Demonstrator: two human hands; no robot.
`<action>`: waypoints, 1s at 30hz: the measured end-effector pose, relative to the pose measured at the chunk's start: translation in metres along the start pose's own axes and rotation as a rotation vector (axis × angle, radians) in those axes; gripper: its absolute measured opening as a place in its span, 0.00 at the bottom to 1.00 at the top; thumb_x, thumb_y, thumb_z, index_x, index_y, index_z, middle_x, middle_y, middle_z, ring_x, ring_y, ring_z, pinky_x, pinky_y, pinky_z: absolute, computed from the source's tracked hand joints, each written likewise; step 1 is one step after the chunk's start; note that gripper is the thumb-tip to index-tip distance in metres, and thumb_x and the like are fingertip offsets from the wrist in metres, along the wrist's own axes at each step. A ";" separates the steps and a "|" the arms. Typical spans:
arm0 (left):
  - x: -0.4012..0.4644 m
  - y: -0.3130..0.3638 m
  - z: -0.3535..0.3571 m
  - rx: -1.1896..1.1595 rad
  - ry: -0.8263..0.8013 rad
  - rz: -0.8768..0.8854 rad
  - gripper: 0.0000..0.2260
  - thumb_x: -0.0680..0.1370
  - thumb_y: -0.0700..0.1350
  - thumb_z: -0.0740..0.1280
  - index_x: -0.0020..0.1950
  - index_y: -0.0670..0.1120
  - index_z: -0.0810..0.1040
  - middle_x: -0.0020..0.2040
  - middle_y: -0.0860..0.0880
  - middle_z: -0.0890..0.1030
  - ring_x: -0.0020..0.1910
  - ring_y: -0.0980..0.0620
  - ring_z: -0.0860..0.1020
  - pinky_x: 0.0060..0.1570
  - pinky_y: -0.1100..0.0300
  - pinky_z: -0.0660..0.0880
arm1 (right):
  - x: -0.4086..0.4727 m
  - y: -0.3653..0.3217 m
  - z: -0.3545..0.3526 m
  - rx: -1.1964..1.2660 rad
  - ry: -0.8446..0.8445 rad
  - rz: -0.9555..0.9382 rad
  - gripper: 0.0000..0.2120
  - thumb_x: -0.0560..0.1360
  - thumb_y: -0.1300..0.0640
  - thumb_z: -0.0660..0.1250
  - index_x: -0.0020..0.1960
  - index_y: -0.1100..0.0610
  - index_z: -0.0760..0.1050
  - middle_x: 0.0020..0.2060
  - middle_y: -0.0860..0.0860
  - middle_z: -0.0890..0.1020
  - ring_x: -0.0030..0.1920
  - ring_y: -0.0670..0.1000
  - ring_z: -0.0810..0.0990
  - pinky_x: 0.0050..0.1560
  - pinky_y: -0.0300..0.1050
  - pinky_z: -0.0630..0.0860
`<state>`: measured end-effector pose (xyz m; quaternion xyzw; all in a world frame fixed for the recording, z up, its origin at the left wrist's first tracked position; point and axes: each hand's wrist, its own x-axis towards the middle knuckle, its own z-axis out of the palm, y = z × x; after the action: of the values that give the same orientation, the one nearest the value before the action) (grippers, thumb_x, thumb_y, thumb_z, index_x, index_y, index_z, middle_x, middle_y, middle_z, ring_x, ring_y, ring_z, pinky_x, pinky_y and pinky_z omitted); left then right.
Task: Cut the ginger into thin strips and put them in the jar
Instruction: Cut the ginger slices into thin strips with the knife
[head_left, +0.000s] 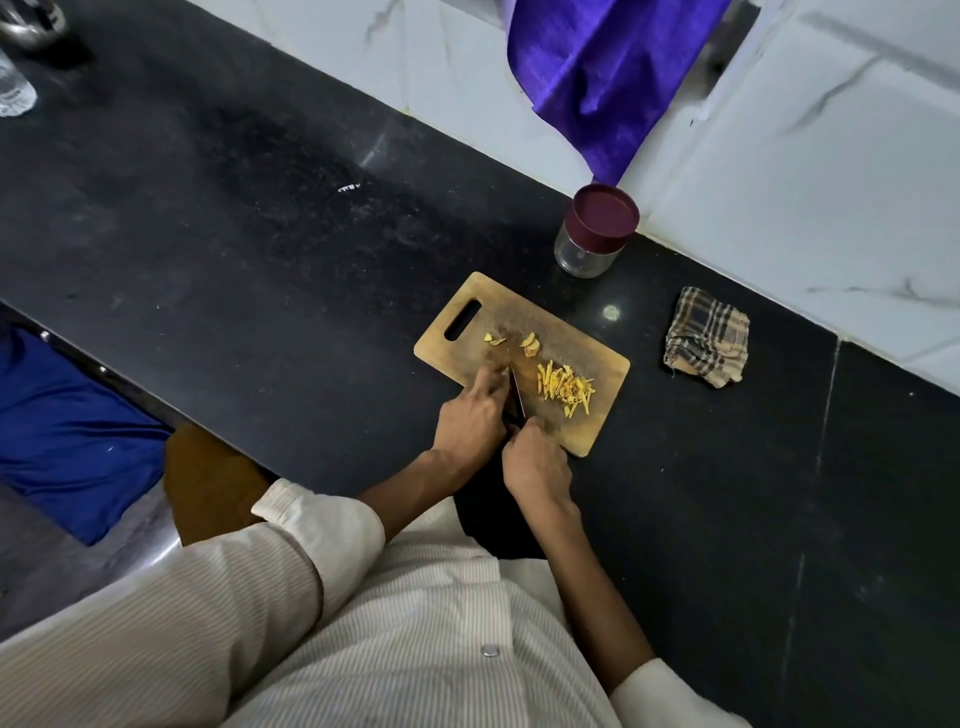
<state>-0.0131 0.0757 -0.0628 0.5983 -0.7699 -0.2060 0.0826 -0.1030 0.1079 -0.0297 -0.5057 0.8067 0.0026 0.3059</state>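
On the wooden cutting board (571, 338) our right hand (535, 462) grips the knife (517, 397), while our left hand (470, 415) presses fingertips down beside the blade. Cut ginger strips (566, 387) lie right of it; the lidded jar (592, 234) stands behind the board

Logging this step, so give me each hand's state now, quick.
Left hand: fingers pressed down on the cutting board beside the blade; whether it holds ginger cannot be told.
Right hand: grips the knife handle.
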 end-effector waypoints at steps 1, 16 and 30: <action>0.000 0.000 0.001 0.003 -0.002 -0.004 0.25 0.78 0.46 0.65 0.74 0.43 0.64 0.72 0.46 0.61 0.56 0.43 0.77 0.48 0.51 0.79 | -0.001 0.002 0.001 -0.011 -0.002 -0.005 0.16 0.84 0.54 0.54 0.67 0.62 0.67 0.62 0.61 0.77 0.61 0.62 0.77 0.55 0.54 0.74; -0.001 -0.003 0.000 0.067 -0.023 0.007 0.27 0.78 0.42 0.61 0.76 0.44 0.59 0.73 0.47 0.58 0.63 0.45 0.73 0.49 0.53 0.78 | -0.004 0.014 0.000 0.130 0.060 0.006 0.15 0.84 0.52 0.55 0.62 0.61 0.71 0.55 0.59 0.80 0.56 0.60 0.80 0.49 0.51 0.73; -0.003 -0.005 0.000 -0.029 0.035 0.027 0.23 0.77 0.43 0.64 0.73 0.44 0.66 0.72 0.46 0.63 0.58 0.44 0.76 0.50 0.52 0.79 | 0.001 0.012 -0.006 0.100 0.011 -0.107 0.15 0.84 0.51 0.55 0.61 0.60 0.73 0.58 0.59 0.78 0.58 0.59 0.78 0.53 0.53 0.74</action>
<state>-0.0077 0.0773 -0.0642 0.5901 -0.7733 -0.2055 0.1074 -0.1163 0.1108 -0.0287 -0.5323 0.7792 -0.0569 0.3259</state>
